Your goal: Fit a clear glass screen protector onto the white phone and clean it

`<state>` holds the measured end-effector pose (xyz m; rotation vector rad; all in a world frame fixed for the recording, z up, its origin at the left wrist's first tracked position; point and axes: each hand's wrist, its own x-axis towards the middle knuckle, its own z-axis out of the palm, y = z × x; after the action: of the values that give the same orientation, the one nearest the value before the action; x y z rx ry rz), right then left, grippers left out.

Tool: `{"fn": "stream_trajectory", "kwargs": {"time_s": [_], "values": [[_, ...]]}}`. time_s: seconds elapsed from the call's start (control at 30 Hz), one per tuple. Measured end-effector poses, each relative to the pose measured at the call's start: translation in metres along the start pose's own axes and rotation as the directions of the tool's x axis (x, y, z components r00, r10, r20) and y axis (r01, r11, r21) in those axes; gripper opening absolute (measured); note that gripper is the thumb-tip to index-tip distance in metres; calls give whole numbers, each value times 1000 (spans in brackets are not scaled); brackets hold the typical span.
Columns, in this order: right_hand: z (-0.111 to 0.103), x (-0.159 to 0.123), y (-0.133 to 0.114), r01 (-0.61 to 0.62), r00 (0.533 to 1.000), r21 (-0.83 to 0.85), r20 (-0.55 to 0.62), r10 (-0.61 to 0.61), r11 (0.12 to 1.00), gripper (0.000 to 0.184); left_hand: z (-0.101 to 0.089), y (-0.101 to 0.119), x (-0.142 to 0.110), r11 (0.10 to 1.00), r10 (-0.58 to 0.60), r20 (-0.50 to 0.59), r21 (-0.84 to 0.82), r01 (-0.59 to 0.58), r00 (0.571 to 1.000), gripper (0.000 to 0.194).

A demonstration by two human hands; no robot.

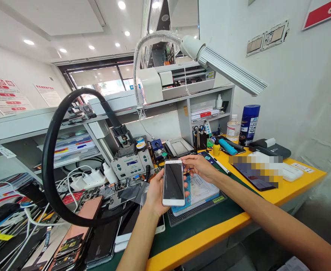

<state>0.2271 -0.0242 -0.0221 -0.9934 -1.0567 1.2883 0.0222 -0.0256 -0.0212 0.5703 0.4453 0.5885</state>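
A white-framed smartphone [173, 183] with a dark screen stands tilted toward me, above the front of the desk. My left hand [154, 188] is wrapped round it from the left and beneath, with fingertips showing past its right edge. At the phone's top right corner, my right hand [197, 168] has its thumb and index finger pinched together against the edge; any small thing between them cannot be made out. Just behind and below the phone lies a white and blue box [202, 188] on a dark perforated mat [179, 219].
A black hose [47, 162] arches over the left side from a grey soldering station [133, 164]. Several phones and parts [78, 226] crowd the left. A lamp [233, 69] overhangs the desk. At right stand a blue can [249, 124], a yellow bottle [216, 148] and a dark tablet-like panel [255, 177].
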Motion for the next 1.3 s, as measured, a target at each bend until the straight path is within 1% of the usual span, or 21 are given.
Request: {"fn": "stream_trajectory", "kwargs": {"time_s": [0.37,0.8,0.97,1.3], "values": [[-4,3,6,3,1000,-1,18,-3,1000,22,2,1,0,1000,0,-19,14,0,1000,59],[-4,4,9,5,1000,-3,26,-5,1000,23,2,1,-1,1000,9,-19,7,-9,1000,57],[-3,4,9,-4,1000,-8,24,4,1000,24,4,1,-1,1000,16,-35,9,-15,999,58],[-1,3,9,-13,1000,-13,9,13,1000,24,2,1,-1,1000,24,-3,-4,-24,1000,58]]}}
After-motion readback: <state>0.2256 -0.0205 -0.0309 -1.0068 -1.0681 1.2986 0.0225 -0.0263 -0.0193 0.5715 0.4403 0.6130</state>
